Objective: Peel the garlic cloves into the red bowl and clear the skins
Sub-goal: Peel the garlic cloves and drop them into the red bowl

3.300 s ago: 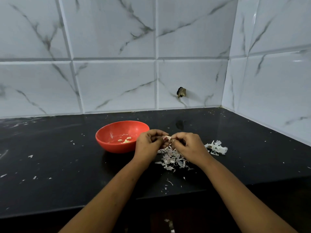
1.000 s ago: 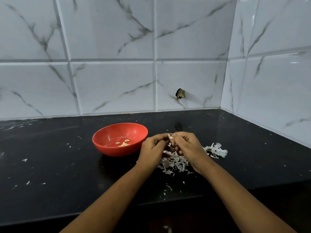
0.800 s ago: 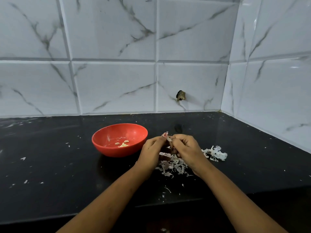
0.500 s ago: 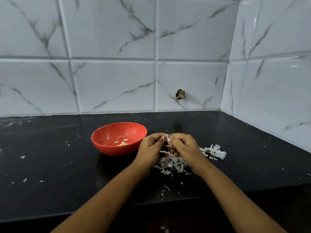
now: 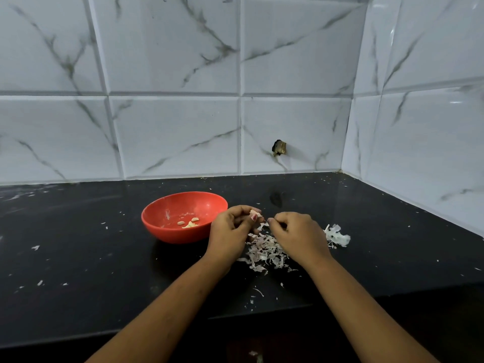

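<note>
**No Writing to Read**

No letters, numbers, brand marks or signs can be read anywhere in the head view. The round red plastic bowl is plain, the white marble-look wall tiles carry only grey veins, and the glossy black stone countertop bears only pale flecks.

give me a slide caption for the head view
Left hand pinches a garlic clove beside the red bowl, right hand close by, over a pile of skins on the black counter.
</note>
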Demonstrator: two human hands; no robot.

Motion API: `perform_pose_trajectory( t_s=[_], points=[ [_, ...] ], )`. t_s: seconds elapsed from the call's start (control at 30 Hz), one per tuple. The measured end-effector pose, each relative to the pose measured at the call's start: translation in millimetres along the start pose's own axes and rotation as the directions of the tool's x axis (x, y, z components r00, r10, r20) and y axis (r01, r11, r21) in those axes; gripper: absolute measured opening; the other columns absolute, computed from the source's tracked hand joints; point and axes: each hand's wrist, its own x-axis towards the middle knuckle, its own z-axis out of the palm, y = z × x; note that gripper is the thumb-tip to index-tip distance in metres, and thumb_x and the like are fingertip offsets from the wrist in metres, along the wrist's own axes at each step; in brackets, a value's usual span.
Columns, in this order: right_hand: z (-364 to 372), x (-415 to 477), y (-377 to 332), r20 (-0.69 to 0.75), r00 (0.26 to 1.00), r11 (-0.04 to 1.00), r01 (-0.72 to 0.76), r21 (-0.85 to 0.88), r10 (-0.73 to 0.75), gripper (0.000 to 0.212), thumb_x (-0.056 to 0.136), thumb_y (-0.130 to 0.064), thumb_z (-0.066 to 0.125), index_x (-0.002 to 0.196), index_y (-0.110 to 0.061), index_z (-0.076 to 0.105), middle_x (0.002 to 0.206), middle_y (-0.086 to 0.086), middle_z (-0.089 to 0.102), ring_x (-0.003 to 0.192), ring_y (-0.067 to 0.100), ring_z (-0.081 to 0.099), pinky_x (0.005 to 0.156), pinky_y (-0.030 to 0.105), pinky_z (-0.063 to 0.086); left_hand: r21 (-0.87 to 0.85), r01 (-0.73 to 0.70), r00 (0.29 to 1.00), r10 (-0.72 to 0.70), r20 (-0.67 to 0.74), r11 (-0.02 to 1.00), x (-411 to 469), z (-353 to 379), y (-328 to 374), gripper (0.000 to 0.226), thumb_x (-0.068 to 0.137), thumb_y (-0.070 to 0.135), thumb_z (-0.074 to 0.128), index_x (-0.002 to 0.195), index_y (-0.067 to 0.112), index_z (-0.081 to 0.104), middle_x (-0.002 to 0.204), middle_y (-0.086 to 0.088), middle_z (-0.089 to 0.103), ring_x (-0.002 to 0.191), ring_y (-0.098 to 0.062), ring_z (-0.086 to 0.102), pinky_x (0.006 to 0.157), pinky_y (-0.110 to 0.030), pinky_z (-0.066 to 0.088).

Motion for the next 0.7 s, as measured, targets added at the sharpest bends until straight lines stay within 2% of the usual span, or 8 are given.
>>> perform_pose_trajectory(
  t_s=[0.03,0.1,0.17,0.27,0.33,0.43,0.6,0.7],
  points=[
    [-0.6,-0.7,-1.5,-0.011,1.0,0.997,0.003,-0.074,-0.004,0.036,0.092,-0.041,0.053,0.067,-0.015,0.052,0.054,-0.004,0.05,0.056,0.013,0.052,0.052,0.027,0.036,0.021,-0.001,1.0,0.001,0.001,1.0,-0.6,-0.4,-0.2,0.015,0.094,0.004,0.056,0.09,0.014,0.066,0.078,-0.002,0.072,0.058,-0.005,0.058,0.054,-0.018,0.049],
    [-1.1,0.1,-2.5,0.002,1.0,0.996,-0.01,-0.094,0.01,0.023,0.088,-0.04,0.061,0.073,-0.024,0.054,0.063,-0.008,0.055,0.066,0.012,0.057,0.056,0.026,0.039,0.069,-0.007,1.0,0.007,0.001,0.998,-1.1,-1.0,-0.7,0.014,0.093,0.005,0.057,0.09,0.016,0.066,0.082,-0.006,0.072,0.06,-0.007,0.058,0.053,-0.019,0.048],
    [0.0,2.1,-1.6,0.041,0.999,1.0,-0.009,0.004,0.009,0.011,0.085,-0.029,0.067,0.077,-0.032,0.059,0.066,-0.012,0.059,0.067,0.008,0.058,0.06,0.027,0.046,0.11,-0.013,1.0,0.014,-0.009,0.994,-1.1,-1.8,-1.4,0.014,0.092,0.007,0.059,0.089,0.017,0.067,0.085,-0.008,0.072,0.06,-0.006,0.059,0.052,-0.019,0.047],
    [4.5,4.1,2.4,0.058,0.998,0.982,0.013,0.188,-0.024,0.019,0.089,-0.014,0.06,0.087,-0.03,0.069,0.076,-0.01,0.067,0.068,0.007,0.062,0.068,0.034,0.055,0.198,-0.03,0.999,0.033,-0.011,0.98,-0.7,-2.5,-2.2,0.015,0.092,0.008,0.06,0.087,0.021,0.067,0.084,-0.009,0.072,0.059,-0.005,0.06,0.052,-0.019,0.047],
    [5.2,3.7,1.2,0.045,0.999,0.955,0.014,0.298,-0.029,0.024,0.094,-0.011,0.053,0.094,-0.029,0.07,0.081,-0.008,0.069,0.067,0.007,0.062,0.066,0.034,0.055,0.23,-0.045,0.999,0.047,-0.002,0.972,-0.7,-2.6,-2.8,0.016,0.092,0.008,0.059,0.086,0.021,0.067,0.083,-0.009,0.073,0.058,-0.007,0.059,0.051,-0.019,0.046],
    [2.9,2.8,-3.5,0.035,0.999,0.86,-0.01,0.51,-0.01,0.021,0.098,-0.017,0.051,0.099,-0.029,0.068,0.084,0.004,0.071,0.064,0.017,0.061,0.064,0.037,0.053,0.263,-0.069,0.998,0.068,0.015,0.962,-1.1,-2.8,-2.5,0.015,0.093,0.008,0.059,0.089,0.019,0.068,0.082,-0.005,0.072,0.058,-0.009,0.059,0.051,-0.021,0.047],
    [1.4,1.7,-10.3,0.161,0.986,0.665,-0.088,0.742,-0.05,0.023,0.094,-0.006,0.058,0.103,-0.024,0.069,0.092,0.002,0.074,0.072,0.007,0.064,0.062,0.022,0.051,0.3,-0.133,0.991,0.135,0.016,0.944,-0.1,-1.7,-2.5,0.03,0.092,0.005,0.057,0.087,0.033,0.065,0.072,0.007,0.068,0.058,-0.007,0.059,0.06,-0.032,0.053],
    [-1.2,1.6,-11.7,0.169,0.985,0.556,-0.117,0.823,-0.042,0.027,0.091,0.0,0.06,0.11,-0.017,0.068,0.09,0.003,0.075,0.069,0.007,0.063,0.06,0.019,0.051,0.256,-0.158,0.986,0.168,-0.015,0.953,-2.1,-0.7,-0.9,0.032,0.091,0.001,0.057,0.091,0.033,0.063,0.069,0.003,0.069,0.055,-0.015,0.056,0.053,-0.031,0.048]
  ],
)
